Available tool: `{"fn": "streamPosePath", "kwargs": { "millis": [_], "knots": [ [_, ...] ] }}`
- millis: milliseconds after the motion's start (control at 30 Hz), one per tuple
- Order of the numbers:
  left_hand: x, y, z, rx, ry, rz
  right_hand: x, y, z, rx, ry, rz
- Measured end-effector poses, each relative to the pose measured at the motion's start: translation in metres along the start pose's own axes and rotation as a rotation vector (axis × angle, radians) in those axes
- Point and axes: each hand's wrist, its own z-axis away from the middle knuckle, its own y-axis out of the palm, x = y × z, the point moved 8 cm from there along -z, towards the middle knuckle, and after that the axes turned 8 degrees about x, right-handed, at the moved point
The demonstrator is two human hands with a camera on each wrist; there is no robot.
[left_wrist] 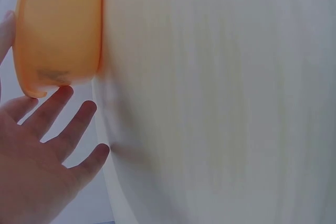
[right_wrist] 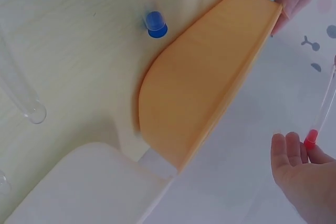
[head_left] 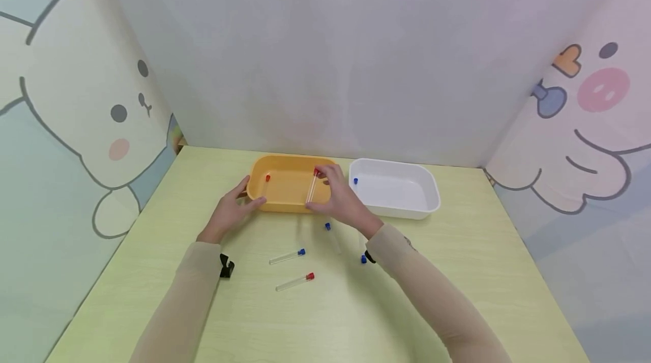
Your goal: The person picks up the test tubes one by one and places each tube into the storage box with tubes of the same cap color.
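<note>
My right hand (head_left: 342, 196) pinches a clear test tube with a red cap (head_left: 312, 185) above the right end of the orange tray (head_left: 290, 208). Fingers are at the cap and the thumb at the tube's other end. In the right wrist view, the held red cap (right_wrist: 311, 138) is between fingertips. My left hand (head_left: 229, 213) rests against the tray's left end, thumb at the front rim; its fingers (left_wrist: 79, 129) look straight and spread in the left wrist view. A red cap (head_left: 268, 178) lies inside the orange tray, its tube hardly visible.
To the right stands a white tray (head_left: 396, 209) with a blue cap (head_left: 356, 181) inside. On the table lie a blue-capped tube (head_left: 287, 257), a red-capped tube (head_left: 295, 282) and another blue-capped tube (head_left: 333, 238). One more blue cap (head_left: 363, 259) shows beside my right sleeve.
</note>
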Motion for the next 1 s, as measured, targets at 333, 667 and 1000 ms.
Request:
{"fn": "streamPosePath", "kwargs": {
  "millis": [333,667,1000],
  "knots": [
    [-0.002,-0.002,0.000,-0.006,0.006,0.003,-0.010,-0.002,-0.020,0.010,0.081,0.015],
    [-0.004,0.000,-0.001,-0.007,0.014,-0.028,-0.012,0.000,-0.041,0.012,0.089,0.028],
    [-0.016,-0.005,0.002,-0.023,0.050,-0.081,-0.013,0.008,-0.061,0.046,0.100,0.068]
  ]
}}
